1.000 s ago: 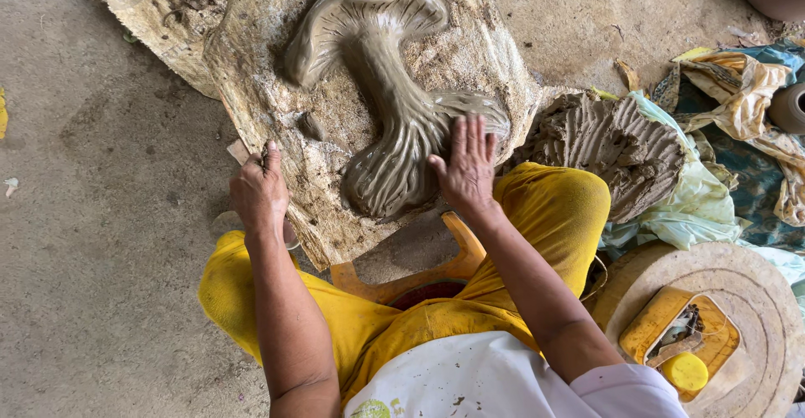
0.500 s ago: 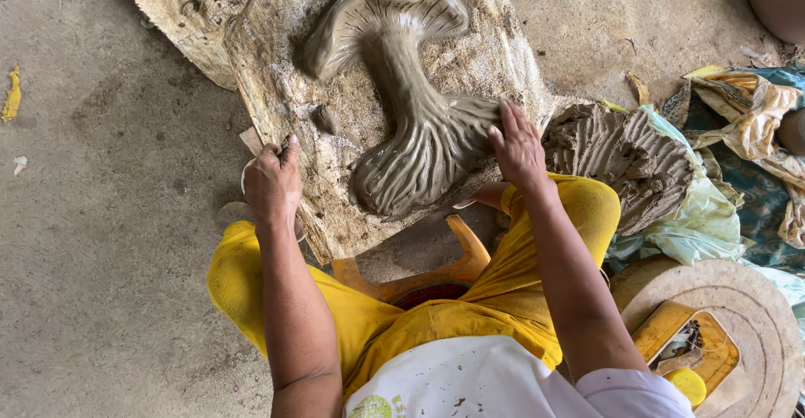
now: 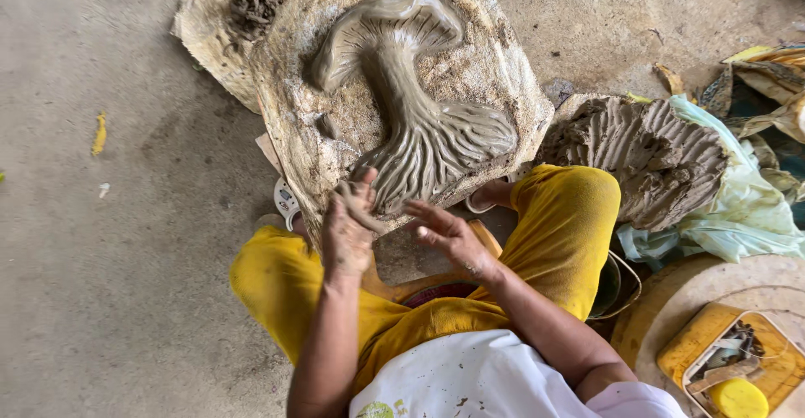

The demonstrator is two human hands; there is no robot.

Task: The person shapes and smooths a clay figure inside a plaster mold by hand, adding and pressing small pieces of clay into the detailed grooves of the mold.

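My left hand [image 3: 348,229] hangs over the near edge of the round, clay-crusted board [image 3: 511,74], fingers loosely spread and smeared grey, a small bit of clay seemingly pinched at the thumb, though I cannot tell for sure. My right hand [image 3: 449,233] is open, palm turned up, fingers apart, holding nothing, just beside the left and near the board's lower rim. On the board lies the clay mushroom relief [image 3: 402,91], its ribbed cap at the far end and its grooved, fanned base [image 3: 444,145] close to my fingertips. The board leans against my knees in yellow trousers [image 3: 570,225]. To my right a ridged lump of clay [image 3: 646,150] sits on pale plastic sheeting [image 3: 746,217].
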